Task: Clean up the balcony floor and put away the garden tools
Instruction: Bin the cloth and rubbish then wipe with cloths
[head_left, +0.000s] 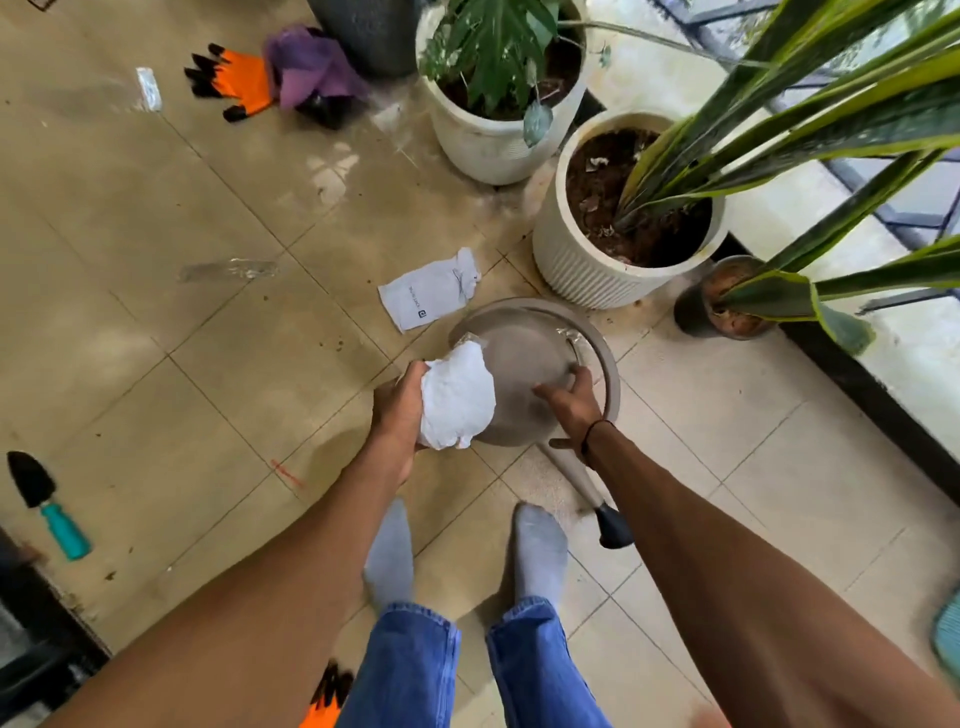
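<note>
My left hand (397, 415) grips a crumpled white wad of paper (457, 397) just left of a grey round watering can (524, 338) on the floor in front of my feet. Its spout with a black tip (613, 527) points towards my right foot. My right hand (574, 405) rests on the can's top with fingers spread, its fingertips by the handle. A trowel (41, 504) with a black blade and teal handle lies at the far left. Orange-and-black gloves (234, 83) lie at the back beside a purple bag (311, 73).
A white packet (431, 296) and a clear plastic wrapper (228, 269) lie on the wet tiles. Two white plant pots (483, 145) (587, 270) and a small dark pot (696, 312) stand on the right by the balcony edge. Another orange glove (327, 696) lies at my feet.
</note>
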